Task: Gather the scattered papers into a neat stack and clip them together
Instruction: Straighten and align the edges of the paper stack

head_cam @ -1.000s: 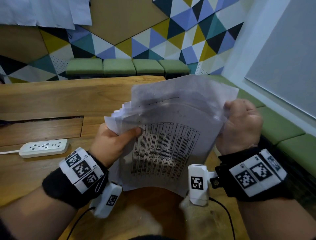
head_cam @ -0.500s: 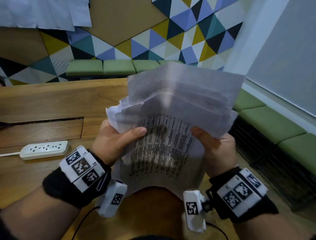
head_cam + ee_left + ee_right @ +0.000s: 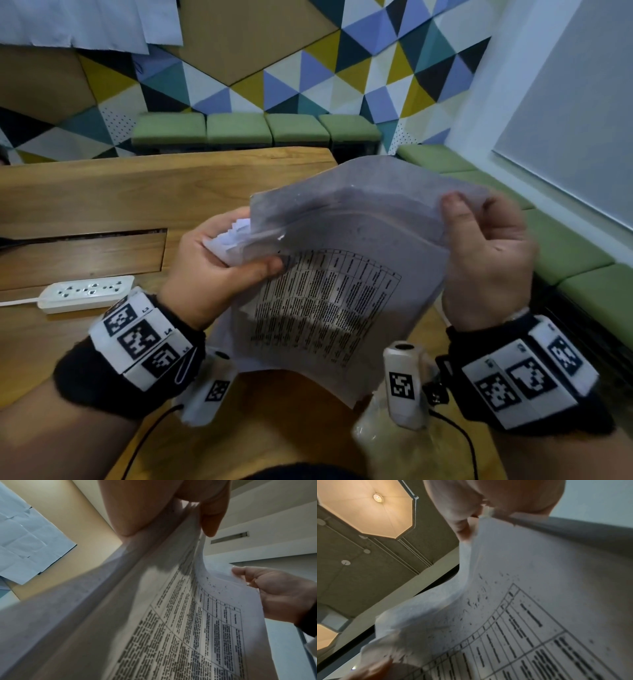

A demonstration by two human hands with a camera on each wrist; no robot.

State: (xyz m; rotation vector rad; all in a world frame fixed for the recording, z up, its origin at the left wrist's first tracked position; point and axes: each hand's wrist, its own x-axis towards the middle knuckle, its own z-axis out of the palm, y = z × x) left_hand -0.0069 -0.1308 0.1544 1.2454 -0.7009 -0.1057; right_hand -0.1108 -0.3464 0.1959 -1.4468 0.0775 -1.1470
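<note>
A loose bundle of white printed papers [image 3: 329,294] is held upright above the wooden table [image 3: 102,192], its front sheet showing a table of text. My left hand [image 3: 219,274] grips the bundle's left edge, thumb across the front, where several uneven page corners [image 3: 233,236] fan out. My right hand [image 3: 479,260] pinches the top right corner, thumb in front and fingers behind, curling the top of the sheets toward me. In the left wrist view the papers [image 3: 171,615] run under my left thumb [image 3: 211,513]. In the right wrist view the corner of the papers [image 3: 530,588] sits between my fingers. No clip is visible.
A white power strip [image 3: 85,293] lies on the table to the left, near a recessed slot [image 3: 82,253]. Green bench cushions [image 3: 257,128] line the patterned wall behind and the right side [image 3: 565,253]. The table's right edge runs just under my right wrist.
My right hand moved from the bundle's lower right side up to its top right corner. The papers' top edge now bends over toward me and the bundle sits a little lower.
</note>
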